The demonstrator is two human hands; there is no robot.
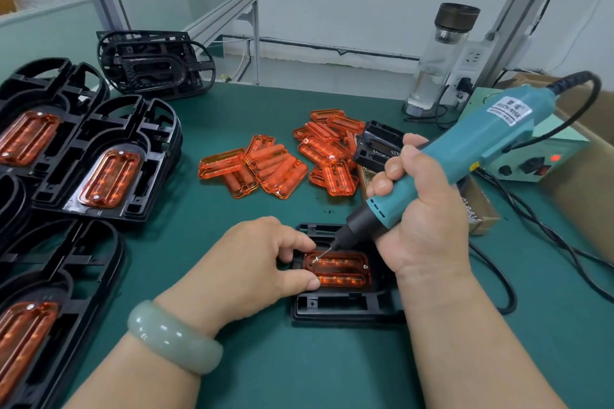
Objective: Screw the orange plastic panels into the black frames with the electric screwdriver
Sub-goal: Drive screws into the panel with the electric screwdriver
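**Electric screwdriver [465, 156] applied to an orange panel [342, 271] seated in a black frame [345, 305], head view.**
The frame lies flat on the green mat [265, 359], near the table's front edge between the two forearms. The right hand [422, 209] is clenched round the teal screwdriver body, which tilts so that its bit meets the panel's left end; a seated screw [365, 266] shows at the right end. The left hand [252, 262], with a pale green bangle [172, 339] on its wrist, has curled fingers and pinches the panel's left end between thumb and forefinger. Loose orange panels [282, 166] lie heaped behind. Frames already fitted with panels [109, 156] lie at the left. The corded power supply [545, 156] stands at the right, beside a glass bottle [438, 60].
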